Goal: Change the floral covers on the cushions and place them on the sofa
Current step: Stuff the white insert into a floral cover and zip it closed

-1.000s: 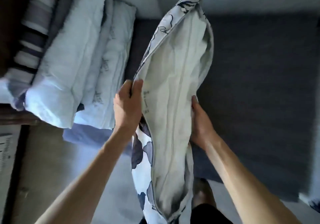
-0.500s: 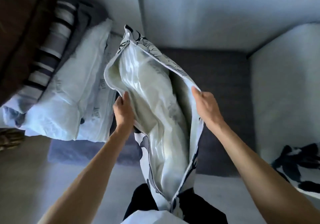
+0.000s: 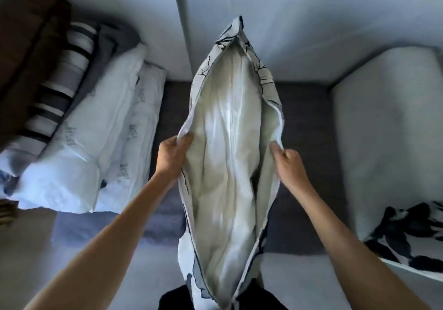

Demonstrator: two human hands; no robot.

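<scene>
At frame centre, the left hand [image 3: 173, 152] and right hand [image 3: 288, 159] each pinch an edge of the floral cover [image 3: 268, 86], spreading it open around the white cushion [image 3: 227, 161] above the sofa [image 3: 311, 141].

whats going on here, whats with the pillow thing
A person is holding a cushion upright over a dark sofa seat. The left hand grips one edge of the floral cover and the right hand pinches the other, spreading the opening wide. The pale cushion insert shows through the gap, still inside the cover. Bare white cushions lean to the left, and another patterned cover lies to the right.
</scene>
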